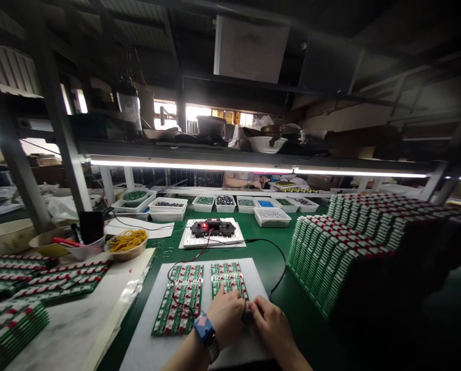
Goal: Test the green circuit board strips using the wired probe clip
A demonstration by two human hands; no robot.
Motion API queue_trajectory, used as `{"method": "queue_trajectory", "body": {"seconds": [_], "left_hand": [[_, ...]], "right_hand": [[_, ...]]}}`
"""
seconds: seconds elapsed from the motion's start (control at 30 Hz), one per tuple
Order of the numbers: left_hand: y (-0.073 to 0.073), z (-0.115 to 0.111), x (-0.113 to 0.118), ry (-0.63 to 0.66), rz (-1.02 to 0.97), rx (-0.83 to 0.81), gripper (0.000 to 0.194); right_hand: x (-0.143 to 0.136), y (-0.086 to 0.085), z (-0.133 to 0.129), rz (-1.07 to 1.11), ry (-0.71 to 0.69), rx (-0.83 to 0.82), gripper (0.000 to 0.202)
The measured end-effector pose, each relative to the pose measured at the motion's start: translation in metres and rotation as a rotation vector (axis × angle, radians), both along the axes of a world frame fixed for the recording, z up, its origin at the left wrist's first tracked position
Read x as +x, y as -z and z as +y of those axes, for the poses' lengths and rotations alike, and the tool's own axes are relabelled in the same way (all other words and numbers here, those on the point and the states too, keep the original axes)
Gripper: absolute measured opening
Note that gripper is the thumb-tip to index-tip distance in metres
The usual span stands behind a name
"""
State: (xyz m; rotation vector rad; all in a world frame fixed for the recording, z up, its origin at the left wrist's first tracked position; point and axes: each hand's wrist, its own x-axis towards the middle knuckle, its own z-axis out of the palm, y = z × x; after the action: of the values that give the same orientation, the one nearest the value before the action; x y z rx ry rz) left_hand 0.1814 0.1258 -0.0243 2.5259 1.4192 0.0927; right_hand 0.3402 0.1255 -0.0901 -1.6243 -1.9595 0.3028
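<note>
Two green circuit board panels with rows of white and red parts lie side by side on a pale sheet (137, 350). My left hand (227, 313), with a blue wrist strap (204, 330), rests over the near part of the right panel (226, 273). Its fingers are curled, and what they hold is hidden. At that panel's near right edge my right hand (271, 324) is closed, thumb and fingertips pinching the edge. The left panel (184, 293) lies flat, crossed by a thin red wire (174, 288) that runs toward my left wrist.
A black device with a red light (212, 227) sits on a white tray (187, 241), trailing a black cable (280, 252). Tall stacks of panels (315, 263) stand right; more panels (64, 278) lie left. Part bins (225, 203) line the back, near a co-worker's hands (259, 183).
</note>
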Motion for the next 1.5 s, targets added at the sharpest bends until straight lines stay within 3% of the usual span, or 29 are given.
{"method": "queue_trajectory", "body": {"seconds": [0.23,0.43,0.63,1.5], "left_hand": [[0.025,-0.009,-0.007,-0.079,-0.244,0.053,0.021],[0.035,-0.011,-0.010,-0.102,-0.332,0.082,0.022],[0.035,-0.009,-0.009,-0.088,-0.363,0.061,0.022],[0.029,-0.013,-0.007,-0.101,-0.325,0.044,0.026]], "right_hand": [[0.008,-0.004,0.003,0.029,-0.101,-0.077,0.035],[0.008,0.003,0.003,0.072,-0.067,-0.008,0.037],[0.006,0.009,0.003,0.087,-0.055,0.043,0.041],[0.007,0.007,0.003,0.040,-0.037,0.019,0.037]]}}
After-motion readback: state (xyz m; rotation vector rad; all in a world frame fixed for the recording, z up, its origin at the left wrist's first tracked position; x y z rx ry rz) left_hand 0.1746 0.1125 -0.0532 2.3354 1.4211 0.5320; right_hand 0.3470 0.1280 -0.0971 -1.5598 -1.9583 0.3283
